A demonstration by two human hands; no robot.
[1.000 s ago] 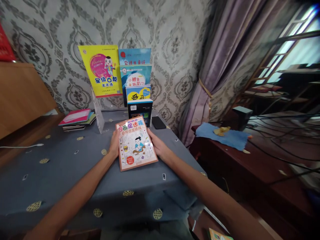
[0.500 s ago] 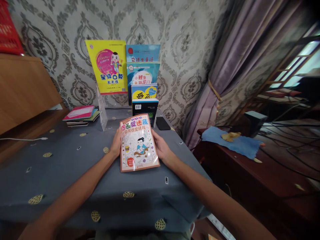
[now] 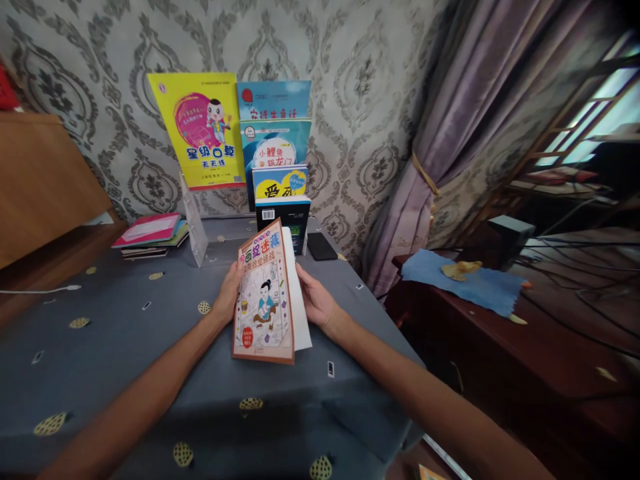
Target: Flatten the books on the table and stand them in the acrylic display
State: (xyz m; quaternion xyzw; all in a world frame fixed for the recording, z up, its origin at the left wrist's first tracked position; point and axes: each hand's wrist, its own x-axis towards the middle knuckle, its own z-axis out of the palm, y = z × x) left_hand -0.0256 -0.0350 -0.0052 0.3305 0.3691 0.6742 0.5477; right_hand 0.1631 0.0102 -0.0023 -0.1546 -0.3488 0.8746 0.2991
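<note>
Between my two hands is a thin orange-bordered children's book [image 3: 263, 300], held tilted above the table. Its cover shows a seated cartoon figure and has swung partly open, so white inner pages show along its right side. My left hand [image 3: 230, 291] is closed on the left edge, with the fingers hidden behind the cover. At the right edge, my right hand [image 3: 316, 293] grips the white pages, its thumb on top and the other fingers out of sight. Just behind the book stands a black book [image 3: 284, 213] in a clear stand.
The clear bookstand [image 3: 195, 223] holds a yellow workbook [image 3: 203, 133] and blue storybooks [image 3: 275, 143]. To its left lies a stack of booklets [image 3: 150, 230]; to its right, a black phone [image 3: 321, 246]. A white cable [image 3: 45, 290] crosses the left of the grey tablecloth [image 3: 125, 360].
The cover has lifted away from the pages on the right, and the book has turned leftward. My right hand has shifted slightly with the pages. The view has moved a little to the right.
</note>
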